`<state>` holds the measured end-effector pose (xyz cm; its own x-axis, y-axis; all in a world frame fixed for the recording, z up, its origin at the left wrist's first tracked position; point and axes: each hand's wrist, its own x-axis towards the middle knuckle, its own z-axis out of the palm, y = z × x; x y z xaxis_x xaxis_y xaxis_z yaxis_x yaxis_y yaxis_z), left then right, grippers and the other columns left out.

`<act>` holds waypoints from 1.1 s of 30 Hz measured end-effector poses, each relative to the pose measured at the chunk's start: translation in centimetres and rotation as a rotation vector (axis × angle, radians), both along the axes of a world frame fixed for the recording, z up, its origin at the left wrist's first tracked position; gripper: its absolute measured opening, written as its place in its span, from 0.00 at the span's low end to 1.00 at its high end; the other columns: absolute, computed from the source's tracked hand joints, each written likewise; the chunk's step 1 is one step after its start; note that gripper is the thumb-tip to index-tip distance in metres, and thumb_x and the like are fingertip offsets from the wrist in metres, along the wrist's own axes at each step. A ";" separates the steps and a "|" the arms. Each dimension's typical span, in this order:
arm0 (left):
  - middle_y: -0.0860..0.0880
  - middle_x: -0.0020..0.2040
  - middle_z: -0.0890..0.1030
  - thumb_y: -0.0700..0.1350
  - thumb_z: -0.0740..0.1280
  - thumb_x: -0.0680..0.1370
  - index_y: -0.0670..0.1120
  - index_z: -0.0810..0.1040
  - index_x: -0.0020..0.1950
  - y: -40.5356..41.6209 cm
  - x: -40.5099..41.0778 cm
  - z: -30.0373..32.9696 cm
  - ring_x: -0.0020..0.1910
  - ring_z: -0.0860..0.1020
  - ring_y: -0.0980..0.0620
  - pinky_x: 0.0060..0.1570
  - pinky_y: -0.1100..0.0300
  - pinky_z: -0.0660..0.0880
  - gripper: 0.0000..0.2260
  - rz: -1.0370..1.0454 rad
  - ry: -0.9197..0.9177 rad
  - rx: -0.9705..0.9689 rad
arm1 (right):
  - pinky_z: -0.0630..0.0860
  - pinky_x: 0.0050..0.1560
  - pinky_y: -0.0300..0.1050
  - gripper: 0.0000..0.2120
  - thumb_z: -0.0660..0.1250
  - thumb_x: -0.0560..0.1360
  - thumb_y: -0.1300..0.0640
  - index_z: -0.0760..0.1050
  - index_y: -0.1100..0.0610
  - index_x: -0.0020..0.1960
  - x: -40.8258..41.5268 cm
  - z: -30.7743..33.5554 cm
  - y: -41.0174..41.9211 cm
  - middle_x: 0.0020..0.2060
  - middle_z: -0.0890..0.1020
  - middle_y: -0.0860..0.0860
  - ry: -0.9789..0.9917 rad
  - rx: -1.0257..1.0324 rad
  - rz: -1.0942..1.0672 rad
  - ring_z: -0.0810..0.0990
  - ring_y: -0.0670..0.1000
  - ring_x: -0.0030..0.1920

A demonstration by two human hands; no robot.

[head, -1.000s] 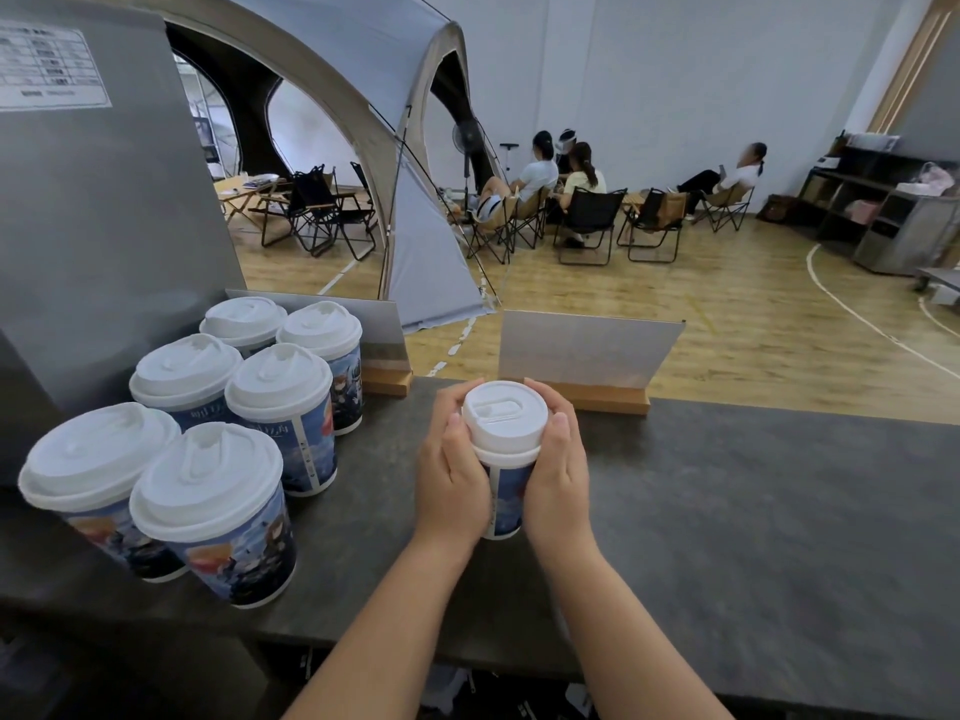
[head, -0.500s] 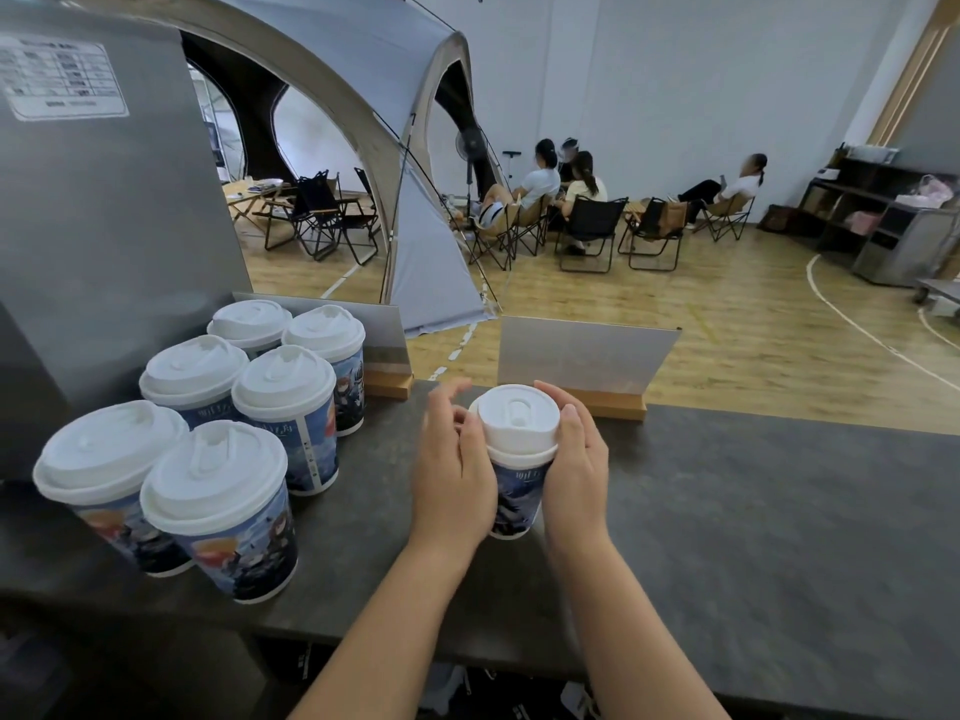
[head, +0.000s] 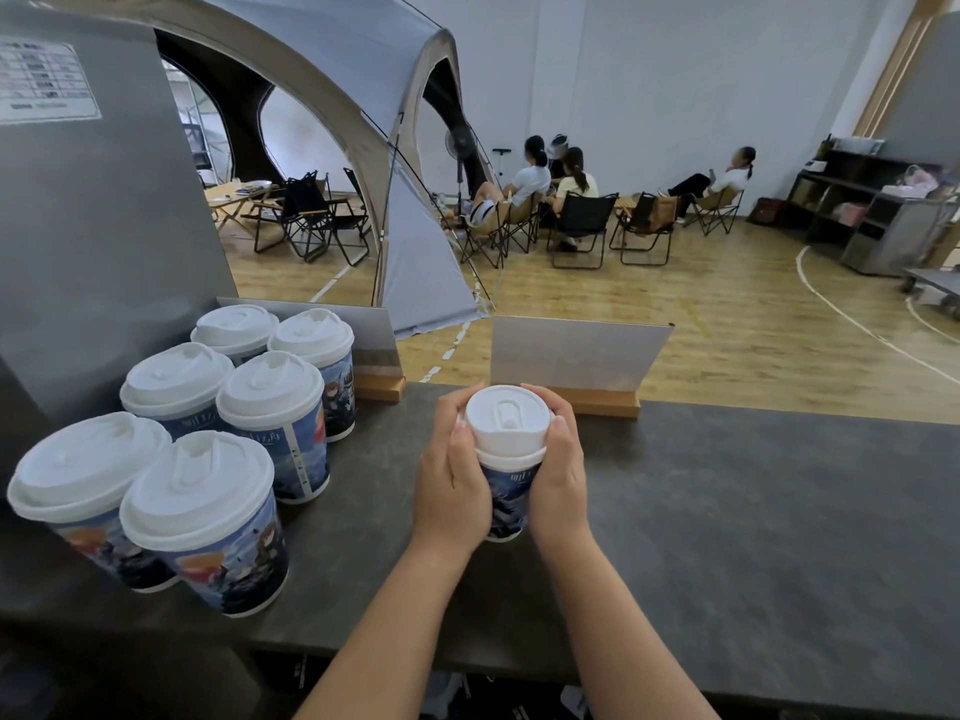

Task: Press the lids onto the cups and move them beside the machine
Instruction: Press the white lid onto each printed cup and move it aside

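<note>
A printed paper cup point(head: 506, 498) w/ a white sip lid point(head: 507, 419) is stood on the dark grey counter point(head: 753, 511), near its middle, well apart from the machine. It is clasped from both sides: the left hand point(head: 453, 483) is wrapped round its left side w/ fingers curled over the lid rim, the right hand point(head: 558, 475) is wrapped round its right side likewise, thumbs laid near the lid edge. Blue illustrated artwork and a few white characters are seen on the cup wall, too small to be read.

Six more lidded cups point(head: 208, 459) w/ the same print are grouped in two rows at the counter's left, just beside the grey machine housing point(head: 93, 215). A white label sheet point(head: 44, 80) w/ table-like rows is stuck on the housing; its text is blurred, not legible.

Two card signs in wooden bases point(head: 574, 356) are stood along the counter's far edge, backs facing the camera.

Beyond: a wood floor w/ white court lines, a grey dome tent point(head: 363, 96), folding chairs, seated people point(head: 540, 179), a standing fan, dark shelving point(head: 852, 194) at right, and white walls.
</note>
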<state>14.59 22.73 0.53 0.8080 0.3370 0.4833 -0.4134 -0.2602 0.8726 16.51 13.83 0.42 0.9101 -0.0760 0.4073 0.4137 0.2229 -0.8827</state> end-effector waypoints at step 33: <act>0.55 0.47 0.83 0.50 0.53 0.80 0.54 0.78 0.50 1.4 1.2 0.2 0.51 0.80 0.51 0.50 0.51 0.76 0.14 -0.045 0.015 -0.094 | 0.79 0.40 0.44 0.09 0.63 0.79 0.61 0.83 0.57 0.48 0.5 2.1 -0.9 0.43 0.86 0.53 0.348 0.213 0.002 0.84 0.53 0.46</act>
